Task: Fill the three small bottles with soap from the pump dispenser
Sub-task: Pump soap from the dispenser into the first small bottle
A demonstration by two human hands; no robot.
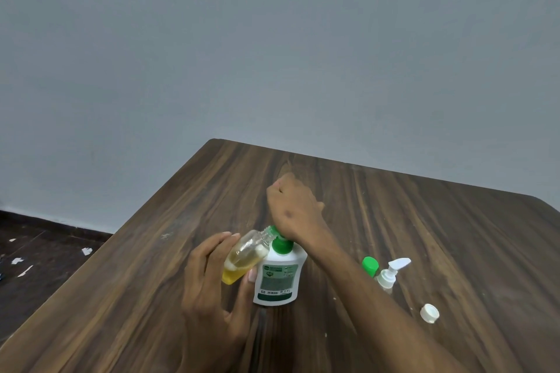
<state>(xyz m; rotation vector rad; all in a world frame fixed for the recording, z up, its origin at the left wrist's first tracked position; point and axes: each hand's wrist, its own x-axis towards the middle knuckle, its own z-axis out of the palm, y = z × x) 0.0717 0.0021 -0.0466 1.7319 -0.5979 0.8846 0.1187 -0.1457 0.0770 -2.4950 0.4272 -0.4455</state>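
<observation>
A white pump dispenser with a green pump head stands on the wooden table. My right hand presses down on the pump head with its heel, fingers curled. My left hand grips a small clear bottle, tilted, its open neck at the green nozzle. Yellow soap fills the bottle's lower part. Right of my forearm stand a small bottle with a green cap and a small bottle with a white pump top, both partly hidden by the arm.
A loose white cap lies on the table at the right. The table's left edge runs diagonally beside a dark floor with scraps of white paper. A grey wall stands behind.
</observation>
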